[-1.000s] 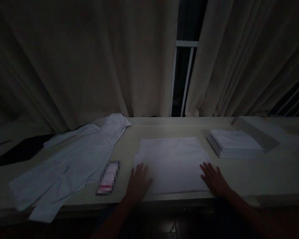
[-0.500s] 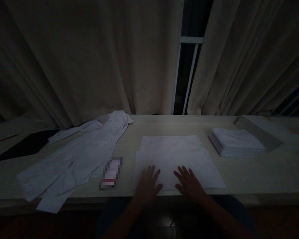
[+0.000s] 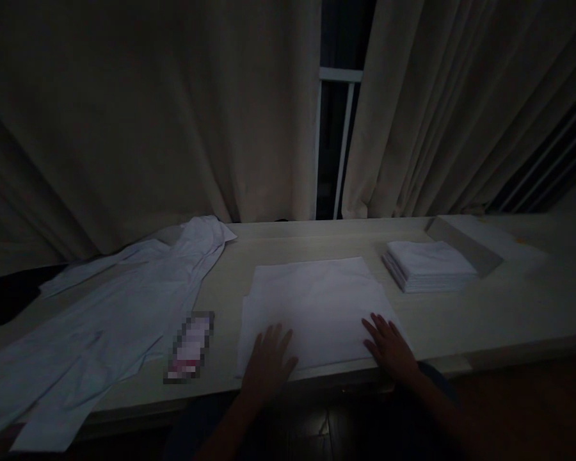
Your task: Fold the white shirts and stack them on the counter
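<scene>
A white cloth (image 3: 317,294) lies spread flat on the pale table in front of me, its near side along the table's front edge. My left hand (image 3: 269,358) rests on its near left part, fingers stretched and apart. On the near right corner lies my right hand (image 3: 388,342), palm down with the fingers spread. Neither hand grips anything. Further right is a neat stack of folded white cloths (image 3: 429,266).
A white long-sleeved shirt (image 3: 139,288) is spread on the left, one end over the front edge. Between it and the cloth lies a blurred-out phone-like object (image 3: 191,346). A dark flat item (image 3: 14,294) is at far left. Curtains (image 3: 249,128) hang behind the table (image 3: 336,240).
My right hand has slid right across the cloth, so the hands are further apart. The left hand stays near the cloth's left side. The view has turned to the right.
</scene>
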`<state>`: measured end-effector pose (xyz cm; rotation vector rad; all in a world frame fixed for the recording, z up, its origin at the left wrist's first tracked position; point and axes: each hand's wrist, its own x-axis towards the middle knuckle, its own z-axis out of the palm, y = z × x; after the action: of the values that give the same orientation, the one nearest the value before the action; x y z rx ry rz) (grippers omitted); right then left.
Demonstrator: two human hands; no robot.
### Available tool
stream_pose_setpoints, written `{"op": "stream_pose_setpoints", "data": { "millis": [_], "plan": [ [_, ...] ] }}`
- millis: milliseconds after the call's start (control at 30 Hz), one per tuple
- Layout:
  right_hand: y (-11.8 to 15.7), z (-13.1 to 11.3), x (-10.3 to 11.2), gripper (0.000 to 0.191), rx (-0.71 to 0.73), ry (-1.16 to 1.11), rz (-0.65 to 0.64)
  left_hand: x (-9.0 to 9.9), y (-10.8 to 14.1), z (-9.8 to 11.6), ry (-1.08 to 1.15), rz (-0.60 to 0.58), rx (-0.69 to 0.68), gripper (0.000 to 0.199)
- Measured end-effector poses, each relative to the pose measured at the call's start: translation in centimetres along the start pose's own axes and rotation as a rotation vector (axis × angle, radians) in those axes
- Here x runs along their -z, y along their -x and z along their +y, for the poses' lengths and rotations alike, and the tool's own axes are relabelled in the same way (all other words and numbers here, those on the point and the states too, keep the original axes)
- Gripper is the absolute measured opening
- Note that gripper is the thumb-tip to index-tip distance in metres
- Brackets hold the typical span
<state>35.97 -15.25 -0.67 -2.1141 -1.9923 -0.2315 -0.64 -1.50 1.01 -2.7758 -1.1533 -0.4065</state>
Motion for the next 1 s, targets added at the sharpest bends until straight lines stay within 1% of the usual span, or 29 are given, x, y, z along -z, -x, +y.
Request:
{"op": "stream_pose_setpoints", "data": {
  "millis": [167,433,800,1000],
  "plan": [
    [0.03,0.18,0.12,0.056,0.002,0.005,-0.002,-0.01,-0.01,0.02,-0.015,0.004,-0.012,0.062],
    [-0.05,0.1,0.22,0.056,-0.005,-0.014,-0.002,-0.85,-0.01,-0.16,-0.016,-0.006,-0.002,0.061],
    [-0.05,0.39,-0.17,0.056,-0.01,-0.025,0.004,-0.5,-0.06,-0.07,-0.013,-0.033,-0.006,0.062],
    [-0.15,0.03,0.55,0.055,-0.028,-0.03,-0.013,-0.5,-0.19,0.02,-0.032,-0.004,-0.019,0.061]
  ]
}}
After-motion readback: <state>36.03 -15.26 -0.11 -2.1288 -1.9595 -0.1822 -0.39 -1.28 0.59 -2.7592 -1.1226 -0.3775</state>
